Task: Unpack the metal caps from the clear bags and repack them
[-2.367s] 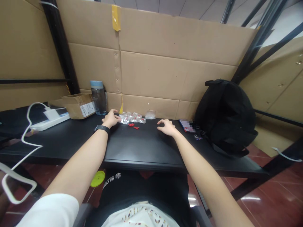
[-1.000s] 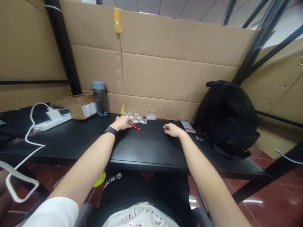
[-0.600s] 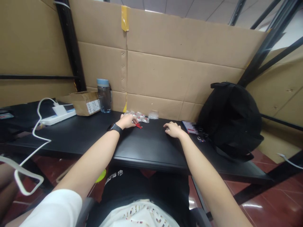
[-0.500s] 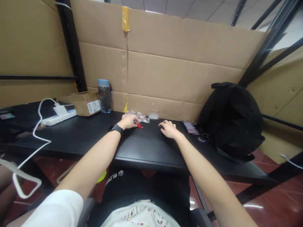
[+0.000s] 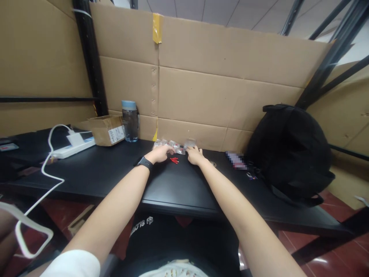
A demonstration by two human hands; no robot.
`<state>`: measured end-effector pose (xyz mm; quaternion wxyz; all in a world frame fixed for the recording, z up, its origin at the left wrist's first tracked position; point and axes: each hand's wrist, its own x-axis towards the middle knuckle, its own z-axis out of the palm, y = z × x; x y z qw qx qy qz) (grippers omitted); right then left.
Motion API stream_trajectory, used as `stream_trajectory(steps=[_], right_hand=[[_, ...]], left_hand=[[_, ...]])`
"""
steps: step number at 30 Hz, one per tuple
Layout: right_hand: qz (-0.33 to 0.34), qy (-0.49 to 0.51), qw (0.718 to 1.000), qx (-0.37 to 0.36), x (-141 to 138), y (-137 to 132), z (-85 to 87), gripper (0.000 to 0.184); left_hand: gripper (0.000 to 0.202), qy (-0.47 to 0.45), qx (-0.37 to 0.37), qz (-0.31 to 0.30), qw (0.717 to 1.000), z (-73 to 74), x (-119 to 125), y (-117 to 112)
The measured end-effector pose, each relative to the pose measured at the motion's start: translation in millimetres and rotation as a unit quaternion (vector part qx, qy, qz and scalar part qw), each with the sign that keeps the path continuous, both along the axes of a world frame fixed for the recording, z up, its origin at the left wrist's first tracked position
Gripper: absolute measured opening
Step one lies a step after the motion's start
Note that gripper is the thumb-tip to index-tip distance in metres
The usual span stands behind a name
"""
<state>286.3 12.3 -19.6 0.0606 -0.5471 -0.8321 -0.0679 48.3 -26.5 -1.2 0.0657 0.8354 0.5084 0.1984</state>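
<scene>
My left hand, with a black watch on the wrist, is open with its fingers slightly bent beside a row of small clear plastic packets. Some packets show bits of red inside. Just in front of its fingertips, a little pile of thin red pieces lies loose on the black table; their exact kind is too small to tell. My right hand is at a clear plastic bag near the cardboard wall, fingers apart and reaching over its near edge. Whether it presses on the bag is unclear.
On the left stand a blue-lidded water bottle, an open cardboard box and a white power strip with a cable. A pixelated flat object, keys and a black backpack lie right. A cardboard wall closes the back.
My right hand has moved left and forward to the clear bag. My left hand has come away from the red pieces, which now lie apart from it. The view has shifted slightly.
</scene>
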Motion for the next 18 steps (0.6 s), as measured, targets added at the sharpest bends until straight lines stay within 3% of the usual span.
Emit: stream_trajectory(steps=[3, 10, 18], right_hand=[[-0.009, 0.013, 1.0, -0.001, -4, 3, 0.1, 0.055], [-0.033, 0.055, 0.998, 0.02, -5, 14, 14.5, 0.06], [-0.062, 0.127, 0.99, 0.007, 12, 22, 24.9, 0.047]], left_hand=[[0.057, 0.002, 0.031, 0.008, 0.999, 0.1, 1, 1], [0.042, -0.009, 0.027, 0.012, 1.0, -2.4, 2, 6], [0.028, -0.004, 0.041, -0.028, 0.999, -8.7, 2, 17]])
